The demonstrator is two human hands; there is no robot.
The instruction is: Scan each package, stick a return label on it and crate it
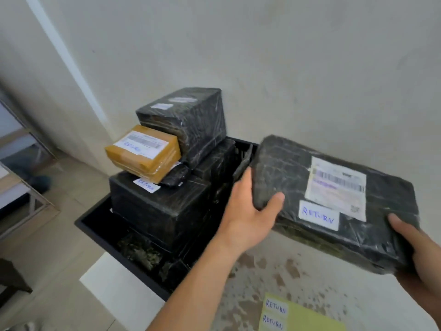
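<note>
Small parcel-returns room, crate heaped with wrapped packages, sheet of return labels, bare plaster wall

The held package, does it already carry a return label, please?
Yes, a white RETURN label sits on the package held by both hands.

Both arms reach forward, bare to the forearm. The left hand is raised, palm turned to the right, its thumb bent over the top of the wrapped package and the fingers hidden behind it. The right hand is lower and nearer, thumb lying on top, fingers hidden under the same package.
</note>
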